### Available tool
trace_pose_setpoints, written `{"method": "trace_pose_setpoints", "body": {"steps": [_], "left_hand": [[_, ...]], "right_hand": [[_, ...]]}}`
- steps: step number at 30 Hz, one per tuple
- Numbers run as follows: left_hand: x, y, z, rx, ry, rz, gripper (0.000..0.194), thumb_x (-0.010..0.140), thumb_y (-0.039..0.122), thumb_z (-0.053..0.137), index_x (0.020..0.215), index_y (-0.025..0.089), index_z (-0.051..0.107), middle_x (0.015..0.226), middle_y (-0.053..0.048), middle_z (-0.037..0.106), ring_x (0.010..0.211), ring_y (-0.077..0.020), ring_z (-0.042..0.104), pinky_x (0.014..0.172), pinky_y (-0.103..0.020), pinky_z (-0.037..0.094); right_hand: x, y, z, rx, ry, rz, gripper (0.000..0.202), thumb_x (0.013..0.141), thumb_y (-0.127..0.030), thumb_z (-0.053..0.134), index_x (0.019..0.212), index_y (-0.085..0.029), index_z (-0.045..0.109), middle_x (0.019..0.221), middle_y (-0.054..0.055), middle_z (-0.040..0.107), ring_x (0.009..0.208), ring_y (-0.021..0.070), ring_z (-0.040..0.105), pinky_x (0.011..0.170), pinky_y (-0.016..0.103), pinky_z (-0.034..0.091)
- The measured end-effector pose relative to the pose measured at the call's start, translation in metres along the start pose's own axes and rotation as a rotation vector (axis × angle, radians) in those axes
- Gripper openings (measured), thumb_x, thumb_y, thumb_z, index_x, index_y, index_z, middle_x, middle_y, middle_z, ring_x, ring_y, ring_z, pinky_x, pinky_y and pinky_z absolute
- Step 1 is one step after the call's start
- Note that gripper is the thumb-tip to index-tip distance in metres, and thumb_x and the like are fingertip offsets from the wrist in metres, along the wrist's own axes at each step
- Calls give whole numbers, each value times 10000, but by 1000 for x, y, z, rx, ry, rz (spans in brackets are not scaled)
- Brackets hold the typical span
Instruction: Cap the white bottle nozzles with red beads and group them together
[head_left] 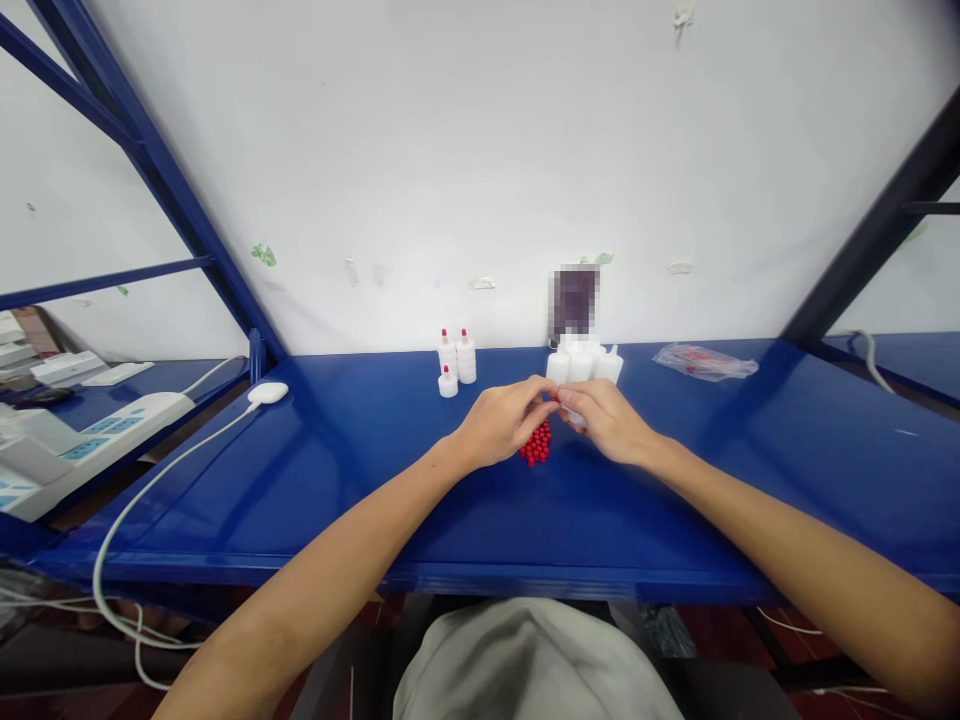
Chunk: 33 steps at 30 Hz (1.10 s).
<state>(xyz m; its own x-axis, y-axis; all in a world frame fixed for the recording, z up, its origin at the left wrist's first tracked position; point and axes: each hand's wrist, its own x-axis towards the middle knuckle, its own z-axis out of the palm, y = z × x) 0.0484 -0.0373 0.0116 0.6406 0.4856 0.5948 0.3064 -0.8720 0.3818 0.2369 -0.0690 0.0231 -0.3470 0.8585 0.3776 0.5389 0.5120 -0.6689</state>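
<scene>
The right hand (611, 418) grasps a white squeeze bottle (576, 418), apparently steadying it while the left hand (499, 420) pinches a red tip cap (554, 394).

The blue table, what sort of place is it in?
Probably a small workshop or packing room. The plain blue table has white bottles standing in groups and a pile of little red pieces on it.
</scene>
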Motion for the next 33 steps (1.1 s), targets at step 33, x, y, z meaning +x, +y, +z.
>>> {"method": "trace_pose_setpoints", "body": {"steps": [33], "left_hand": [[0, 3, 2, -45, -83, 12, 112, 922, 224, 490, 1008, 186, 550, 668, 46, 522, 587, -85, 465, 609, -198, 378]], "right_hand": [[-1, -3, -1, -57, -37, -95, 261, 854, -275, 450, 763, -162, 668, 691, 14, 656, 633, 171, 558, 629, 281, 381]]}}
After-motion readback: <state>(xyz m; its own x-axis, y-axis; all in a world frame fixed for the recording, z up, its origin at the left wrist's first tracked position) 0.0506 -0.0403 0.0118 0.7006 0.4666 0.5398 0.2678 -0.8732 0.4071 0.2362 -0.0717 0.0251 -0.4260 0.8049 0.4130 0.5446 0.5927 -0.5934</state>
